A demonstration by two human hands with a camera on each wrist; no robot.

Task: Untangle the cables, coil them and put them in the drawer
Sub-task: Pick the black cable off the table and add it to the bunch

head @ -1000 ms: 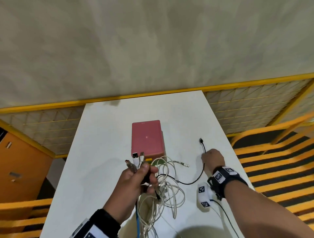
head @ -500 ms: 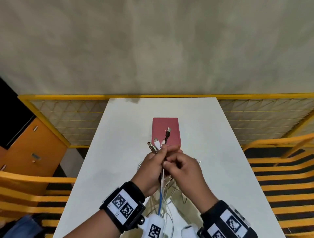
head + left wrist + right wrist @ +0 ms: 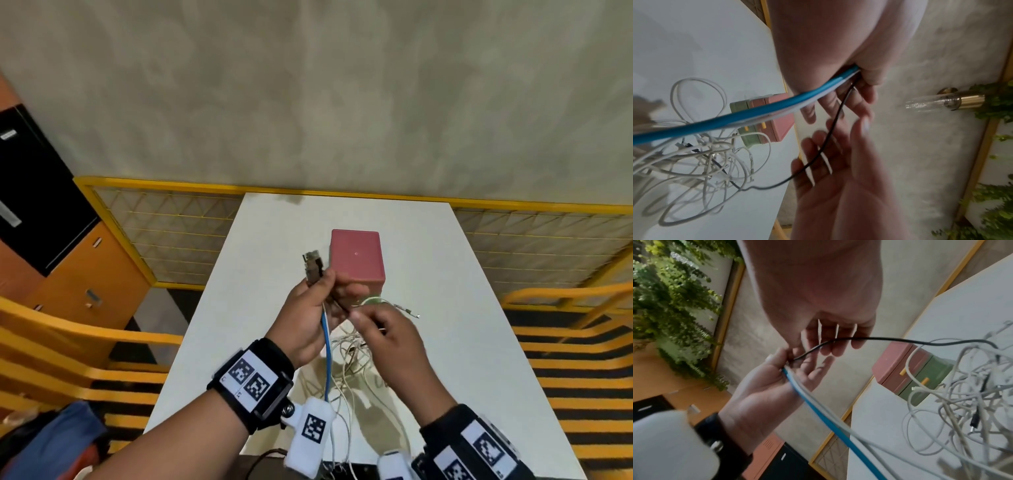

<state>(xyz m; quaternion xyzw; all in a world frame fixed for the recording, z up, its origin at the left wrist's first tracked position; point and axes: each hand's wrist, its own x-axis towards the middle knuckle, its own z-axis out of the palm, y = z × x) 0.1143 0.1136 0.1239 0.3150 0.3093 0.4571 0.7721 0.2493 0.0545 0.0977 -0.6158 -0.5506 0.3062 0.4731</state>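
Left fingers (image 3: 777, 356) pinching cable ends (image 3: 312, 265), right fingers (image 3: 830, 344) loose.

Left hand (image 3: 310, 317) clamped on blue cable (image 3: 327, 356) and black cable (image 3: 879, 338) at frame centre; right hand (image 3: 385, 334) relaxed, brushing black cable; white tangle (image 3: 356, 346) on table (image 3: 462, 308) below, before pink drawer box (image 3: 356, 255).

Flat blue cable (image 3: 327, 356), thin black cable (image 3: 879, 338) and tangled white cables (image 3: 701, 162) lie beside the drawer box (image 3: 906, 369): pink top, green lower drawers, yellow handles. White tabletop (image 3: 239, 308).
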